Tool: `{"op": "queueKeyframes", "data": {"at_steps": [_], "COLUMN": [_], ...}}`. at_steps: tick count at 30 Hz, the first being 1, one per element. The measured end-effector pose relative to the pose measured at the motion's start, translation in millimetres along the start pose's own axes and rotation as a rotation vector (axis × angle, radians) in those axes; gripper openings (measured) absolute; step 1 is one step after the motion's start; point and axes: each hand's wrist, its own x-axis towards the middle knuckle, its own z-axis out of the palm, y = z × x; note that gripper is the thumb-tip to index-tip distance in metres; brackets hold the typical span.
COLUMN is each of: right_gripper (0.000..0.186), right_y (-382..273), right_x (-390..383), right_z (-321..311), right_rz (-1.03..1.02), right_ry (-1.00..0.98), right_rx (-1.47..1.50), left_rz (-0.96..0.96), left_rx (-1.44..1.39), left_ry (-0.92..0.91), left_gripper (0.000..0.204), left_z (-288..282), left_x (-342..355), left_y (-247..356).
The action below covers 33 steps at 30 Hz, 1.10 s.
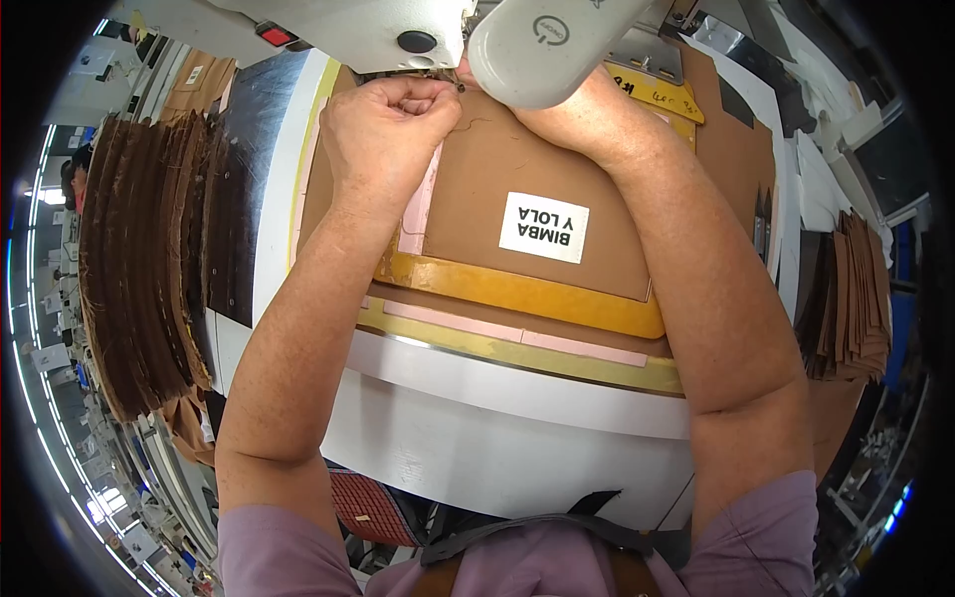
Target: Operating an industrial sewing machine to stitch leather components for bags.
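My left hand (pixel 390 134) is closed in a pinch just below the sewing machine head (pixel 388 35). What its fingertips hold, if anything, is too small to make out. My right hand (pixel 567 117) reaches to the same spot, its fingers mostly hidden behind a grey rounded device (pixel 537 50) with a power symbol. Under both hands lies a brown fabric panel (pixel 477 189) bearing a white printed label (pixel 543 228). A loose dark thread (pixel 484 123) curls on the panel near my left fingertips. A yellow template frame (pixel 527 296) borders the panel's near side.
A tall stack of brown fabric pieces (pixel 139 259) stands at the left. More brown pieces (pixel 846 298) hang at the right edge. Dark slim tools (pixel 762 224) lie right of the work. A white table edge (pixel 497 388) curves in front of me.
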Motion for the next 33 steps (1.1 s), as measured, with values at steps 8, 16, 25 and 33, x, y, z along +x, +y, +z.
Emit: {"op": "queueKeyframes", "data": {"at_steps": [8, 16, 25, 33], "right_gripper": [0.021, 0.019, 0.017, 0.017], "right_y": [-2, 3, 5, 0], "right_x": [-1, 1, 1, 1], "right_z": [2, 3, 1, 1], "right_rz": [-0.029, -0.072, -0.017, -0.003], "right_ry": [0.042, 0.039, 0.01, -0.016], "right_rx": [-0.033, -0.121, 0.034, -0.043], "left_rz": [0.013, 0.025, 0.035, 0.022], "left_rx": [0.017, -0.035, -0.06, -0.041], "left_ry": [-0.008, -0.02, -0.016, -0.015], "left_gripper": [0.017, 0.018, 0.019, 0.019], "left_z": [-1, 1, 2, 1], "left_x": [0, 3, 3, 2], "left_y": [-1, -10, -10, -9]}}
